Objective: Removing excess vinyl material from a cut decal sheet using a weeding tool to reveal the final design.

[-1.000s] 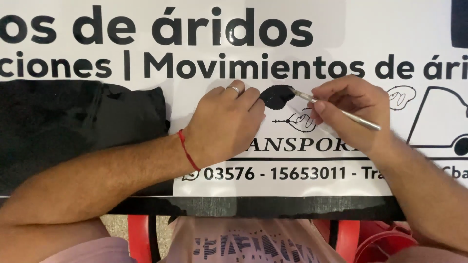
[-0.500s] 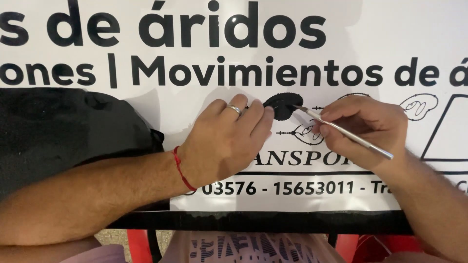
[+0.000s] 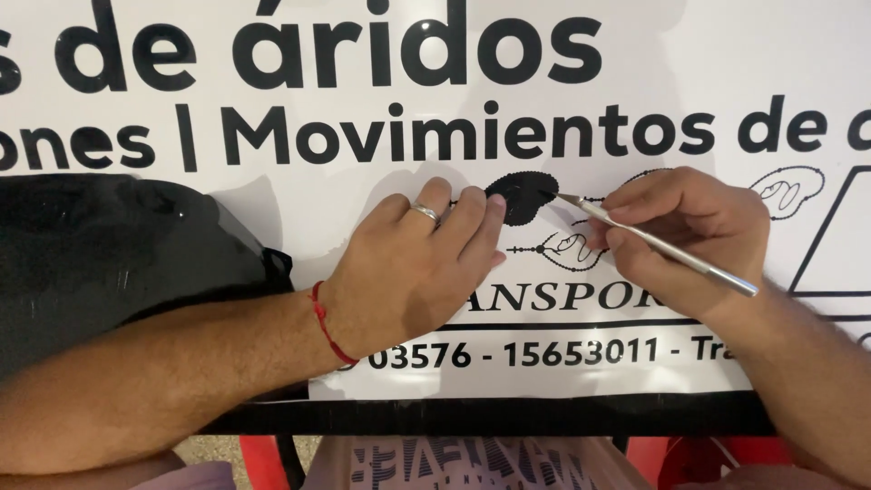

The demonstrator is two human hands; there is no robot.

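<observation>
A large white sign sheet (image 3: pixel 381 63) with black vinyl lettering lies flat before me. My left hand (image 3: pixel 413 272), with a ring and a red string bracelet, rests flat on the sheet, its fingertips pressing beside a black oval vinyl piece (image 3: pixel 522 192). My right hand (image 3: pixel 685 236) grips a thin silver craft knife (image 3: pixel 662 247) like a pen. The blade tip touches the right edge of the black oval. Small ornamental line drawings lie under and beside my right hand.
A crumpled sheet of peeled black vinyl (image 3: pixel 109 259) lies at the left, partly under my left forearm. A black strip (image 3: pixel 508 413) runs along the sign's near edge. Red plastic objects (image 3: pixel 689 458) show below the table edge.
The view has shifted so both hands sit a little to the right. My left fingers now lie closer to the black oval, and the knife tip rests on its right edge.
</observation>
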